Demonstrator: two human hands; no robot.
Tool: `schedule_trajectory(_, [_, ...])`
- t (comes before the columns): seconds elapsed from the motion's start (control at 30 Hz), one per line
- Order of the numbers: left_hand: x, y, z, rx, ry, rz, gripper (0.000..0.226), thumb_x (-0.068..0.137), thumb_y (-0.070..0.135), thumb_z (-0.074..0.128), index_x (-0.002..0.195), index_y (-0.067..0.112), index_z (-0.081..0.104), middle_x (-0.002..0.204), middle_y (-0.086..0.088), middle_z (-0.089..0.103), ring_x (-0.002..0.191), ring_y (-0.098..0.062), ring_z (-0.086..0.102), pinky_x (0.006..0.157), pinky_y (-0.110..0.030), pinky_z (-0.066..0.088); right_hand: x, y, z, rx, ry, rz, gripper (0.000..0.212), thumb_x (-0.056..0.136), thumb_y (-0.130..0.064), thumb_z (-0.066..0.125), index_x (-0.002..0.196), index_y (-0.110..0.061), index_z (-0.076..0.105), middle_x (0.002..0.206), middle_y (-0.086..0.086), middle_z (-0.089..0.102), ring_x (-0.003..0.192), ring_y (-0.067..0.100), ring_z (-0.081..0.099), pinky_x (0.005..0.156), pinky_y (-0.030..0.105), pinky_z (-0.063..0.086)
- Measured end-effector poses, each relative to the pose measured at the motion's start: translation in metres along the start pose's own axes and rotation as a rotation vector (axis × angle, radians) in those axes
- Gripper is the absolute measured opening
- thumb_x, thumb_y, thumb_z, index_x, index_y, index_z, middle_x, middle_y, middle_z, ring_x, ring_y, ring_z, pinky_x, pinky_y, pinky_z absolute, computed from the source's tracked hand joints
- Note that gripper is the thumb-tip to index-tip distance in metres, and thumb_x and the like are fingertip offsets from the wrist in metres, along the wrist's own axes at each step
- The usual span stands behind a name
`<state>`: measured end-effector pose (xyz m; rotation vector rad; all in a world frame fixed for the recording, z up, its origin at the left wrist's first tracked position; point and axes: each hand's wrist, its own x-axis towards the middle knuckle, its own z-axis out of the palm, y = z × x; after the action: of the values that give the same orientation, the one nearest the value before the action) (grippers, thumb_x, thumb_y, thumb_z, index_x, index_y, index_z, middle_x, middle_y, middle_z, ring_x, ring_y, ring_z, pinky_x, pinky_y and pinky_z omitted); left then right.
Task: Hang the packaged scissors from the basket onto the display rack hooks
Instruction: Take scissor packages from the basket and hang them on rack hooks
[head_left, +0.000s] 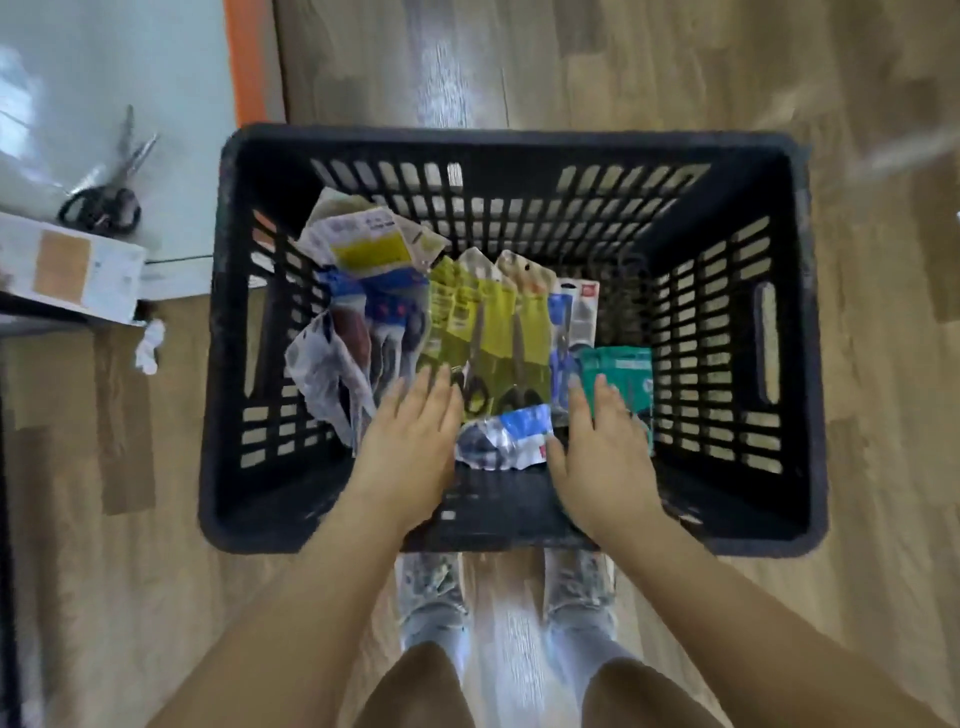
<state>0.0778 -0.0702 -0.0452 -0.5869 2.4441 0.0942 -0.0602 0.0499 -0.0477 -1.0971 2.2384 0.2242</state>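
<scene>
While the person stands over it with both feet close to its near wall, a black plastic basket (249, 332) sits on a wooden floor (883, 364), and both bare arms reach down into it. Nearest the person, the left hand (415, 431) lies flat with its fingers straight and spread, holding nothing, and its fingertips touch the bottom of the yellow scissors packs (488, 332). Beside it, the right hand (602, 441) is flat and loose too, gripping nothing, and its fingers rest on a teal pack (628, 364) near the right wall of the basket. Between the two hands lies a crumpled blue and white pack (511, 434), close to the near wall. A little farther in, the yellow scissors packs stand in a row in the middle of the basket, with dark scissor handles showing at their bottoms. Just right of them is a thin blue pack (560, 332) with a red and white card at its top. On the left side lies a crinkled clear pack (324, 369), and behind it sit blue and white packs (374, 260) with a yellow label, leaning toward the far left corner. Outside the basket, past its far left corner, loose scissors (104, 197) with black handles lie on a white surface (156, 78), and a white box (67, 265) sits just beside them.
</scene>
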Motion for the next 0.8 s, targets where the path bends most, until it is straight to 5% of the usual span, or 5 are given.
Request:
schedule_trajectory(0.27, [0.147,-0.011,0.073,-0.088,0.220,-0.078,0.062,0.101,0.033,0.025,0.150,0.004,0.000,0.158,-0.016,-0.003,0.146,-0.030,-0.001,0.118,-0.040,0.004,0.152,-0.033,0.076,0.168,0.164,-0.025,0.066,0.099,-0.036,0.034,0.151,-0.013,0.001,0.158,0.014,-0.006,0.145,0.030,-0.003,0.116,0.045,0.005])
schedule_trajectory(0.5, [0.183,-0.001,0.114,-0.170,0.365,-0.028,0.062,0.085,0.036,0.034,0.131,-0.001,0.052,0.141,-0.019,0.045,0.129,-0.035,0.047,0.104,-0.044,0.032,0.197,-0.005,0.115,0.184,0.314,-0.071,0.066,0.094,-0.046,0.011,0.152,-0.016,0.004,0.159,0.008,-0.005,0.146,0.028,0.002,0.117,0.047,0.014])
schedule_trajectory(0.57, [0.183,0.002,0.119,-0.225,0.313,-0.030,0.076,0.083,0.048,0.021,0.141,0.001,0.039,0.150,-0.019,0.030,0.140,-0.030,0.028,0.110,-0.043,0.016,0.196,0.002,0.118,0.187,0.276,-0.083,0.062,0.098,-0.045,0.012,0.152,-0.019,-0.001,0.159,0.007,-0.011,0.146,0.027,-0.004,0.118,0.045,0.007])
schedule_trajectory(0.67, [0.185,0.008,0.124,-0.243,0.291,-0.070,0.094,0.071,0.067,-0.007,0.145,0.010,-0.017,0.146,-0.008,-0.030,0.136,-0.020,-0.029,0.112,-0.038,-0.019,0.194,0.008,0.116,0.188,0.234,-0.104,0.059,0.102,-0.041,0.020,0.151,-0.021,-0.006,0.158,0.007,-0.016,0.146,0.023,-0.010,0.119,0.041,0.004])
schedule_trajectory(0.8, [0.186,0.018,0.119,-0.244,0.291,-0.137,0.101,0.071,0.071,-0.006,0.149,0.008,-0.013,0.154,-0.013,-0.026,0.136,-0.024,-0.033,0.108,-0.039,-0.025,0.194,0.014,0.117,0.212,0.247,-0.090,0.058,0.102,-0.035,0.024,0.151,-0.019,-0.001,0.158,0.010,-0.011,0.146,0.026,-0.005,0.119,0.040,0.006])
